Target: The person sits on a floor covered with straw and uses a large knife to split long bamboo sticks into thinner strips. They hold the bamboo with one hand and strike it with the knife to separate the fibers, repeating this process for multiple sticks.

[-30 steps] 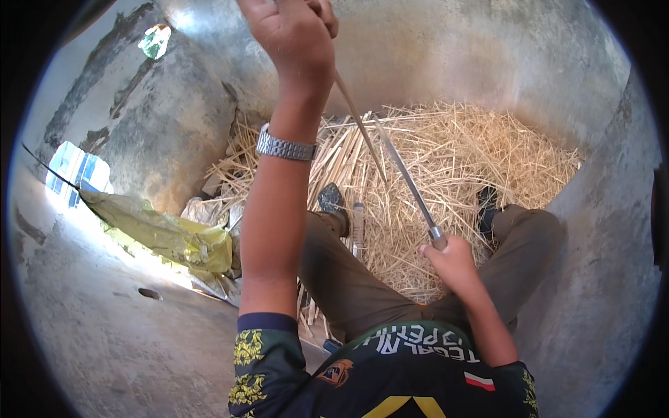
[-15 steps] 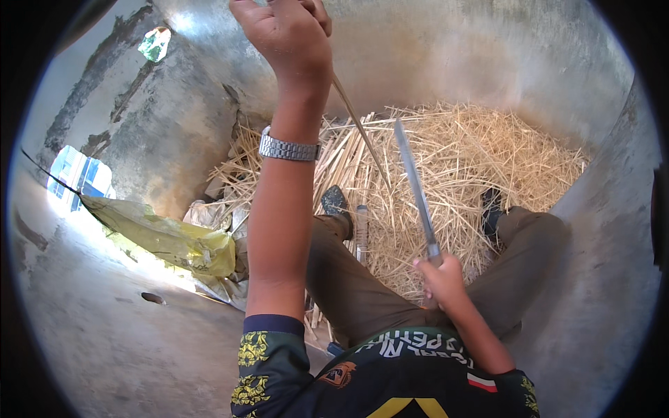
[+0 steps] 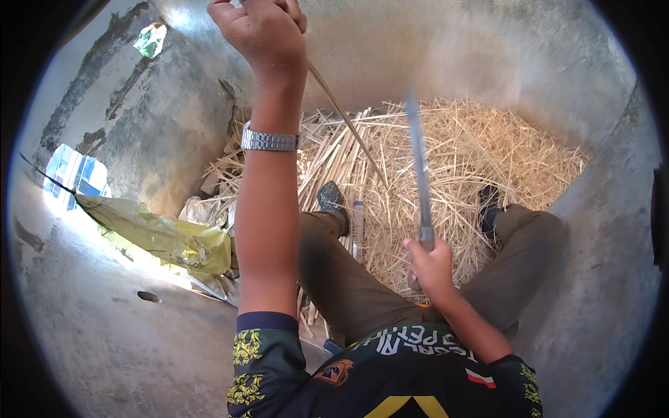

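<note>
My left hand [image 3: 265,31] is raised far out at the top of the view, its fingers curled closed and partly cut off by the edge. From behind that wrist a thin wooden stick [image 3: 350,127] slants down to the right, its lower end over the straw-coloured pile; the fist appears to grip its upper part. Closer to my body, my right hand [image 3: 433,270] is wrapped around the handle of a long knife [image 3: 421,171]. Its blade points up and away, blurred near the tip, to the right of the stick and apart from it.
Pale strips and shavings [image 3: 481,146] cover the floor between and beyond my feet. A slatted piece [image 3: 358,230] lies by my left shoe [image 3: 332,197]. At left hangs a yellowish plastic sheet [image 3: 174,240]. Grey concrete walls [image 3: 362,49] curve around me.
My left arm has shifted slightly left, carrying the stick along. The knife has swung more upright, its tip higher, and my right hand has moved a little up and left.
</note>
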`<act>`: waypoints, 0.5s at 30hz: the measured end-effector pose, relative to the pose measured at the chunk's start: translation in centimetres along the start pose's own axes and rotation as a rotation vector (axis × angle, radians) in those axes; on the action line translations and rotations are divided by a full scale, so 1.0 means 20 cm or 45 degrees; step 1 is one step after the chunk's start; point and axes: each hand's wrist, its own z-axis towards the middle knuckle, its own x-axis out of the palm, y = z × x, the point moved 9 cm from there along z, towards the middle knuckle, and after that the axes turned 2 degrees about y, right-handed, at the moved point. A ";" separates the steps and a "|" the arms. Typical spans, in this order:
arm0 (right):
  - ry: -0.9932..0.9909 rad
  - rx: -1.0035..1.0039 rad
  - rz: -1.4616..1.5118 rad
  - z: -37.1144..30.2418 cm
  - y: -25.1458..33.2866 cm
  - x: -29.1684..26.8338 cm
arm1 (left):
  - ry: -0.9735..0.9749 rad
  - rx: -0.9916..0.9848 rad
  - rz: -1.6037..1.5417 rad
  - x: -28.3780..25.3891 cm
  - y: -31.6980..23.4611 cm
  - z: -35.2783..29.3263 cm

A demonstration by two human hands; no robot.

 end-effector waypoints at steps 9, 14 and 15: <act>0.160 -0.139 -0.411 0.04 0.05 0.04 | 0.057 -0.334 -0.687 0.10 0.02 -0.03; 0.007 -0.373 -0.361 -0.10 0.39 0.07 | -0.031 0.054 -0.034 0.01 -0.01 -0.01; -0.012 -0.397 -0.279 -0.08 0.37 0.07 | -0.012 0.064 -0.041 0.02 -0.01 -0.01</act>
